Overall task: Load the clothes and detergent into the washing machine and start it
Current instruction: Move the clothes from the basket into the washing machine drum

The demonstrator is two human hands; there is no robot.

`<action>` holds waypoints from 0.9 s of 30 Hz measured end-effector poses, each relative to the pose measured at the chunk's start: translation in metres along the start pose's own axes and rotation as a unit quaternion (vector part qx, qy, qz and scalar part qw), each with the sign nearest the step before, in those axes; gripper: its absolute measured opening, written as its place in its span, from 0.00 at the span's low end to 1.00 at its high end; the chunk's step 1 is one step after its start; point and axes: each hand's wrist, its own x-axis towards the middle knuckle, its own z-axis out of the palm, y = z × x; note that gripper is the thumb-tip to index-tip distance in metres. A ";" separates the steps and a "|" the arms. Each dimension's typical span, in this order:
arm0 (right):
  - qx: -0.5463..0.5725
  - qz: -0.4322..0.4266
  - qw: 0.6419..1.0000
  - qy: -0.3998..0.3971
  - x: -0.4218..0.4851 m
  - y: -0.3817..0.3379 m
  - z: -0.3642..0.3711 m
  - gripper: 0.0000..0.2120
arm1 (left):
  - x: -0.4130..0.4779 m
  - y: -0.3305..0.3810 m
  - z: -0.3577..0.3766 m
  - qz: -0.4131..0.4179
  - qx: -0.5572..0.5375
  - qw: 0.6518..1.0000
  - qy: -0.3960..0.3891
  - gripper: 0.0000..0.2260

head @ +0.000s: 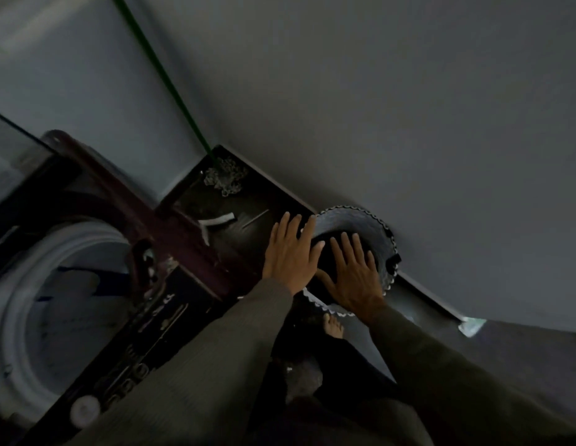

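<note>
Dim, tilted frame. Grey wall (pixel 409 107) fills the upper right, smooth and matte. Washing machine (pixel 96 284), top-loader, takes the lower left: dark glossy top panel, round white plastic drum opening (pixel 29 284) with something blue and pale inside, blurred, can't tell what. Its lid (pixel 96 178) stands raised at centre left, dark maroon frame.

Both arms in olive-grey ribbed sleeves (pixel 196 365) reach from bottom centre toward mid-frame. Left hand (pixel 289 252) flat, fingers spread and straight, palm down, empty, over the dark surface just beside the basket rim. Right hand (pixel 354 275) also splayed, palm down, gripping nothing, over the dark inside of the laundry basket (pixel 360 226). Contact with what's inside: cannot tell.

Basket is round, grey, woven-looking wall, scalloped rim edge, sits centre right against the wall; contents just black.

Dark shelf-like surface (pixel 248 201) between machine and basket, wood-grain look, with a pale curved strip (pixel 215 220) and a crumpled whitish clump (pixel 227 178) at its far end. Thin green pole (pixel 157 69) runs from top left down to that clump. Bare foot (pixel 333 326) below the basket on the floor.
</note>
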 end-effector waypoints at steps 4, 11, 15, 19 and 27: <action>0.003 0.054 0.998 -0.045 0.010 0.036 0.038 0.46 | 0.017 -0.004 0.043 -0.021 -0.010 0.998 -0.058 0.25; 0.011 0.120 0.987 -0.104 0.050 0.087 0.121 0.41 | 0.065 -0.013 0.135 -0.025 -0.038 0.992 -0.114 0.25; 0.027 0.152 0.981 -0.113 0.095 0.109 0.168 0.42 | 0.103 -0.016 0.200 -0.042 -0.076 0.987 -0.134 0.24; 0.070 0.183 0.976 -0.094 0.153 0.134 0.220 0.44 | 0.152 -0.029 0.281 -0.105 -0.099 0.973 -0.179 0.24; 0.143 0.326 0.933 -0.057 0.247 0.198 0.314 0.50 | 0.231 -0.062 0.404 -0.124 -0.079 0.965 -0.217 0.28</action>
